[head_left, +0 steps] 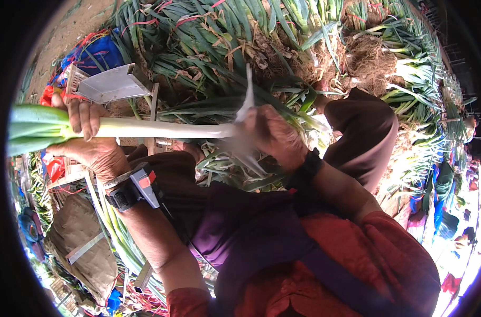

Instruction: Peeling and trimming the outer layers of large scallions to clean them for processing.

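A large green onion (166, 128) lies level across the view, green leaves at the left and a long white stalk to the right. My left hand (87, 132) is closed round it where the green meets the white. At the stalk's right end my right hand (275, 134) is closed on loose white outer skin (247, 98). One strip of skin sticks up above that hand, and another hangs below it. Motion blurs the right fingertips and the root end.
Heaped green onions (209, 47) with dry roots fill the far side and the right. A grey metal tray (116, 84) stands on a frame at the left, beside a blue bag (100, 53). Brown paper (84, 243) and more onions lie by my left forearm.
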### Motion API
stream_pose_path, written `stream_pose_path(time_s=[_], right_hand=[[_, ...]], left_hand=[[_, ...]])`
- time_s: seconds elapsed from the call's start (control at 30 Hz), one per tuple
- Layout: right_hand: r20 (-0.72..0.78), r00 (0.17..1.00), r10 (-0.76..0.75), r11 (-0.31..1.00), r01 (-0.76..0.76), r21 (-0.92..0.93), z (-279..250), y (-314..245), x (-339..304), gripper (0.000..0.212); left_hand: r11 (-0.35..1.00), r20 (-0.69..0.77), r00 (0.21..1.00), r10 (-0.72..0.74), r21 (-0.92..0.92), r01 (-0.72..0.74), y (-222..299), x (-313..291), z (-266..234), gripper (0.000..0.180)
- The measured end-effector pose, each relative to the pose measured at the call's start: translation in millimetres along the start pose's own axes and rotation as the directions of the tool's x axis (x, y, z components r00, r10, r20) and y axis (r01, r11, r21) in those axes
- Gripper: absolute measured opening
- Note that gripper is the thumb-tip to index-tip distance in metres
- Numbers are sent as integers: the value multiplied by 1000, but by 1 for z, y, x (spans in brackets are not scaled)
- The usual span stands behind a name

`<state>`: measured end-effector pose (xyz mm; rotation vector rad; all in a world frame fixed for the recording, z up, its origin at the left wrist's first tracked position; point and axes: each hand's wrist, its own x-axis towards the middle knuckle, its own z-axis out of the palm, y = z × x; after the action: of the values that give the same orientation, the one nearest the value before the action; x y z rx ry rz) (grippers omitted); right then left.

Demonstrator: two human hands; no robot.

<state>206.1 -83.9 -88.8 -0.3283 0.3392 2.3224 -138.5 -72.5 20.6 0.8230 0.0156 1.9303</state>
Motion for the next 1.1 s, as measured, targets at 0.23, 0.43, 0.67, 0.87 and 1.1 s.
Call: stream_pose_path(time_s=[0.23, 0.43, 0.67, 0.87, 1.1], right_hand=[[284, 903, -324, -373, 154, -915, -32, -91, -31, 21], [524, 849, -73, -743, 304, -596, 64, 1, -34, 33], [639, 768, 38, -887, 321, -333, 57, 20, -7, 29], [641, 763, 82, -827, 411, -384, 50, 16, -10, 29], [659, 752, -28, -853, 325, -408, 56, 8, -10, 27]], left_hand=[[998, -52, 998, 17, -59, -20, 11, 3, -9, 99], [998, -64, 998, -25, -51, 21, 0, 5, -8, 104], [988, -229, 973, -20, 145, 54, -9, 8, -8, 95], [987, -196, 975, -107, 99, 128, -10, 8, -15, 93], [995, -344, 939, -17, 89, 50, -23, 10, -8, 60]])
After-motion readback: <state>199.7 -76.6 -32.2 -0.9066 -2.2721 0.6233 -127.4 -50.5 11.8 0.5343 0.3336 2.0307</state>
